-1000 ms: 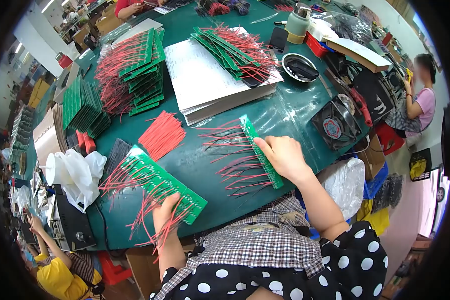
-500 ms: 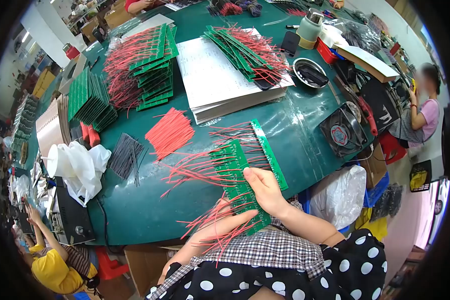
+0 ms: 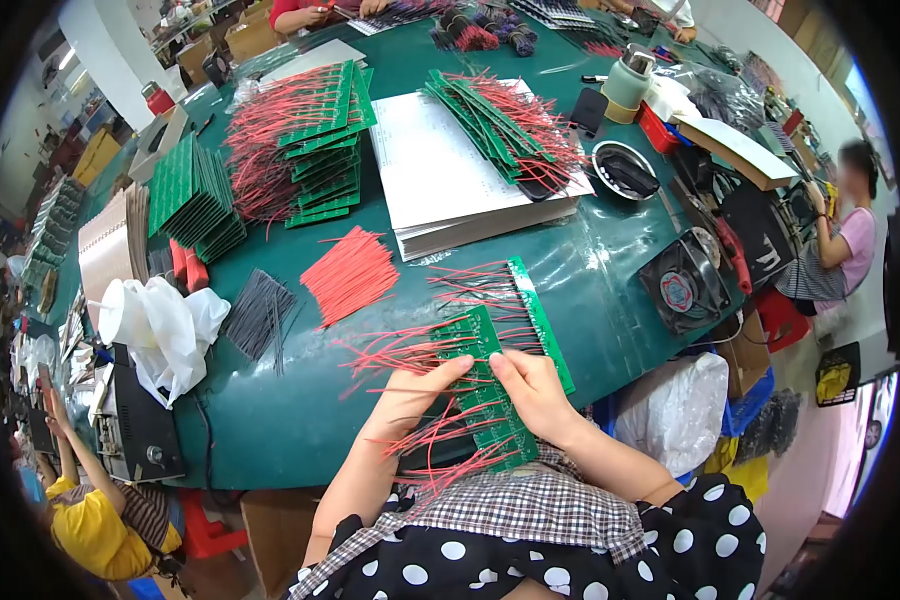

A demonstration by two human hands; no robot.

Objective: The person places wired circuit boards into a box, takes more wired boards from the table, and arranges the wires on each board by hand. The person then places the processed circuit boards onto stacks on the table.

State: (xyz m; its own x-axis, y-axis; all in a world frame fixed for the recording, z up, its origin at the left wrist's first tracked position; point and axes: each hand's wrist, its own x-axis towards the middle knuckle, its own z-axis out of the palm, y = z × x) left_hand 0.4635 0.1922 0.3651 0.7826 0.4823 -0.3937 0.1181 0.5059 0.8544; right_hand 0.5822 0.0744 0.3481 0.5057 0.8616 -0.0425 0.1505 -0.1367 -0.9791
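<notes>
Between both hands is a green circuit board with red wires sticking out on its left side. My left hand grips its left edge, thumb on top, fingers partly hidden beneath the wires. On the right edge, my right hand pinches the same board with its thumb over the face. Just behind lies a second wired board on the green table. Further left are a pile of loose red wires and a pile of black wires.
Stacked wired boards and bare boards stand at the back left. More wired boards lie on a paper stack. A small fan, a metal bowl and a bottle are right. A white bag is left.
The held board has moved right from the left side, now in front of the second board. My right hand has let go of that second board and taken hold of the held one.
</notes>
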